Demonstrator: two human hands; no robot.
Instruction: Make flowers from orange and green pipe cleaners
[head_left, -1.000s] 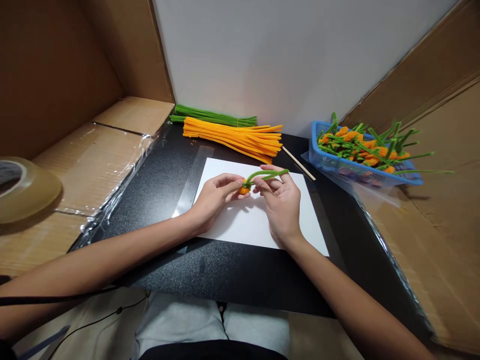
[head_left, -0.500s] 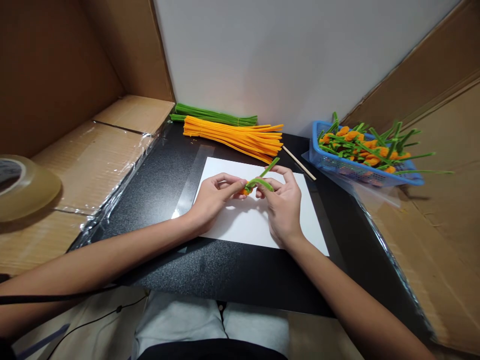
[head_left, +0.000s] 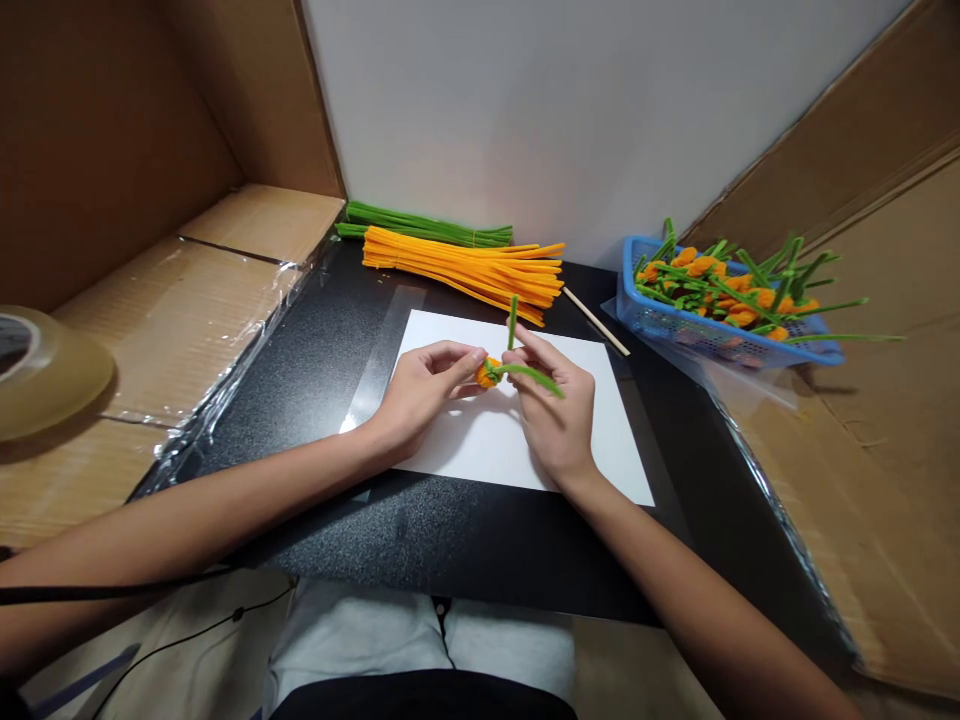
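Note:
My left hand [head_left: 427, 392] pinches a small orange pipe-cleaner bud [head_left: 488, 373] between thumb and fingertips, above a white paper sheet [head_left: 495, 450]. A green pipe cleaner [head_left: 531, 375] is bent around the bud, with one end standing upright and the other reaching right. My right hand [head_left: 551, 410] grips the green pipe cleaner with its thumb and fingers. Part of the bud is hidden behind my fingers.
The paper lies on a black table [head_left: 442, 530], beside a clear plastic strip [head_left: 382, 365]. Behind it are bundled orange pipe cleaners [head_left: 465, 268], bundled green pipe cleaners [head_left: 420, 232] and a wooden stick [head_left: 596, 322]. A blue basket [head_left: 660, 322] holds finished orange-and-green pieces. A tape roll [head_left: 41, 375] sits left.
The green pipe cleaner has been bent further around the bud, and one end now points straight up instead of leaning right. My right hand has shifted slightly around it.

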